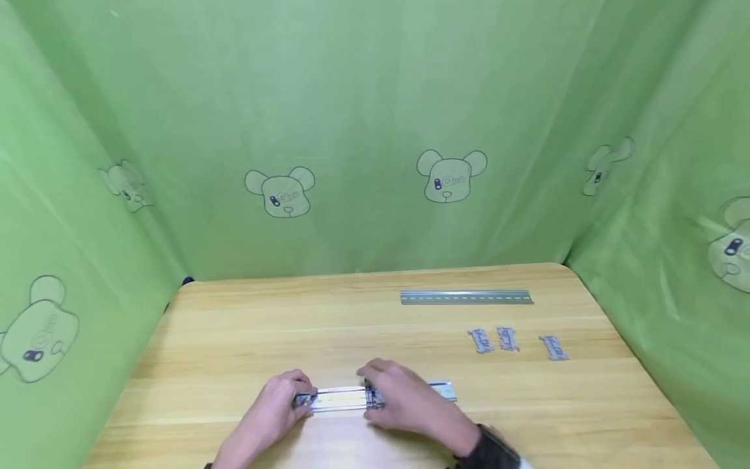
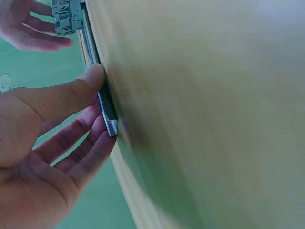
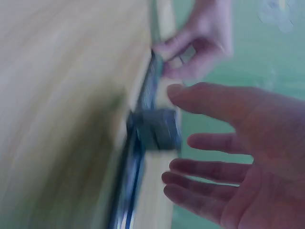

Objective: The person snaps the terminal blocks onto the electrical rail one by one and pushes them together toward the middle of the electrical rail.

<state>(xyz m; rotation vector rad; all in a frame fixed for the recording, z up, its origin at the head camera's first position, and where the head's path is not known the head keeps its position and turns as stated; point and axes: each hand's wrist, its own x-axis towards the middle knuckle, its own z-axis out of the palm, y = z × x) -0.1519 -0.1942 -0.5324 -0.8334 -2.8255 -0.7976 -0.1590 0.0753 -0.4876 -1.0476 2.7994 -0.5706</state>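
Observation:
A slotted metal mounting rail (image 1: 340,398) lies near the front of the wooden table. My left hand (image 1: 275,400) pinches its left end, thumb on the near edge and fingers on the far one, as the left wrist view (image 2: 107,112) of the rail end shows. Partway along the rail sits a small grey terminal block (image 3: 157,129), upright on it. Beside that block is my right hand (image 1: 404,397), its fingers spread and fairly straight. In the right wrist view, blurred, a gap shows between the fingertips (image 3: 174,167) and the block. The right hand hides part of the rail in the head view.
Farther back on the table (image 1: 263,332) lies a second slotted metal rail (image 1: 465,298). Between the rails, to the right, are three loose grey blocks (image 1: 507,339). Green curtains (image 1: 363,130) with printed bear heads stand behind and at both sides.

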